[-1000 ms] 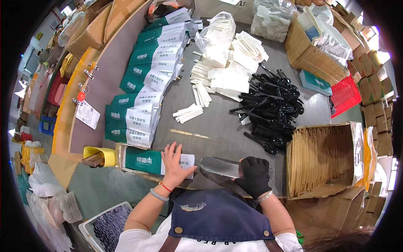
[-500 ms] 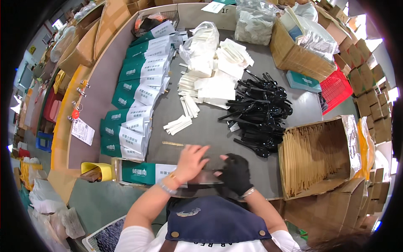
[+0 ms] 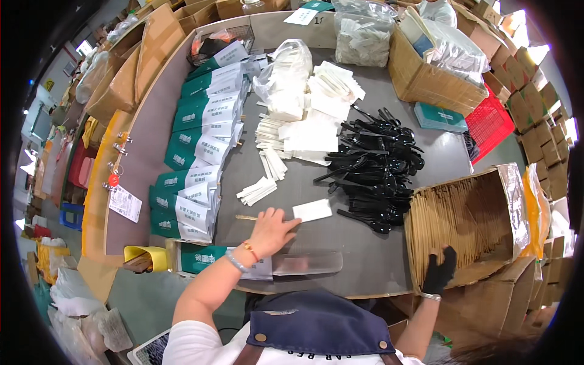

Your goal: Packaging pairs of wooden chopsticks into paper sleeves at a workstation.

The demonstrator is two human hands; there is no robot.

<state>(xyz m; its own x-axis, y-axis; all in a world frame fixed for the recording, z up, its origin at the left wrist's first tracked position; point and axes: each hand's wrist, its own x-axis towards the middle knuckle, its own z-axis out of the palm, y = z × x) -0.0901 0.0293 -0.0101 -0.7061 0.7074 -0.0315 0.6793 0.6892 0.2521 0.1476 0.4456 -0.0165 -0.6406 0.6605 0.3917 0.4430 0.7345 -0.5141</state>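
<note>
My left hand (image 3: pixel 274 232) is over the table with its fingers apart, its fingertips beside a white rectangular paper packet (image 3: pixel 312 210). Just left of it lies a thin wooden stick (image 3: pixel 246 217). Below the hand, a clear plastic strip (image 3: pixel 310 263) extends from a stack of green-and-white printed sleeves (image 3: pixel 202 258), part of which my forearm covers. My right hand (image 3: pixel 439 272), in a black glove with bare fingertips, is at the front of an open cardboard box (image 3: pixel 512 201) of thin wooden sticks (image 3: pixel 450 225). Its thumb and fingers are spread, and no object shows in them.
Black plastic spoons (image 3: pixel 380 164) are heaped right of centre. White paper packets (image 3: pixel 310 134) lie at the middle back. Filled green-and-white sleeves (image 3: pixel 198 146) line the left wall. Another carton (image 3: pixel 426 76) and a red basket (image 3: pixel 491 128) stand at the right back.
My right hand has moved from the table's middle to the stick box at the right. The white packet now lies in the open beside my left hand, which has stayed near its place.
</note>
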